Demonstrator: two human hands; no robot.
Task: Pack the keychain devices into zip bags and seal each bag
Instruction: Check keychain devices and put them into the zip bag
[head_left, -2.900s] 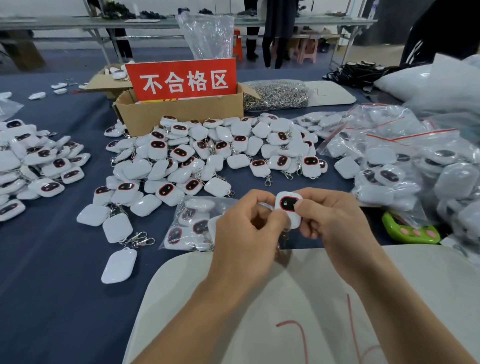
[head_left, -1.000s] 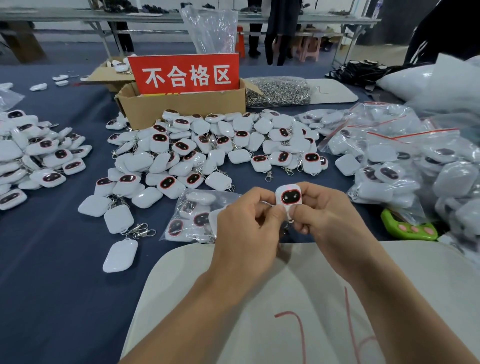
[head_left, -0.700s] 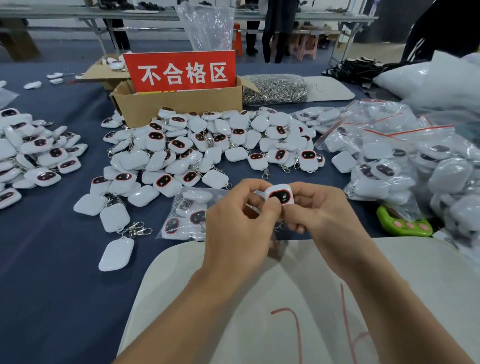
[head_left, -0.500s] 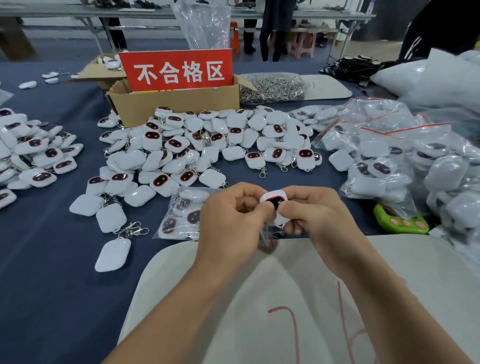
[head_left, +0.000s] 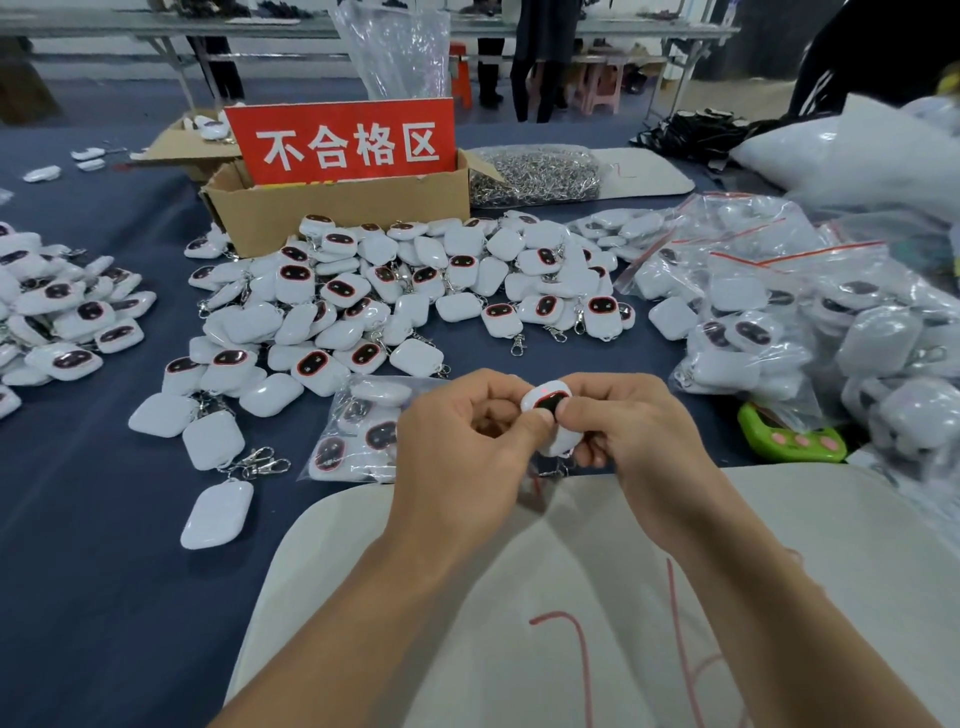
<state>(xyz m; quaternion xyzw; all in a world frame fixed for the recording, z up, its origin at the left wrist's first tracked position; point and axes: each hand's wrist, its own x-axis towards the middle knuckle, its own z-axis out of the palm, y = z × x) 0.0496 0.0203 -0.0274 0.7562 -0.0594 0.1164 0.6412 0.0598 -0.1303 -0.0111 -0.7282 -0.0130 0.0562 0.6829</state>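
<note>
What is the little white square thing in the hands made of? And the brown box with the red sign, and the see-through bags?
The small white square keychain device held by both hands looks like glossy hard plastic: it shines, with a dark screen. The brown box looks like matte corrugated cardboard, with folded flaps. The clear zip bags look like thin, crinkly plastic film that catches the light.

Keychain devices (head_left: 363, 312): glossy white plastic, dark shiny faces. Clips (head_left: 257, 462): bright metal. Zip bags (head_left: 753, 291): clear crinkled film. Box (head_left: 337, 208): matt brown cardboard. Tablecloth (head_left: 78, 545): matt navy cloth.
</note>
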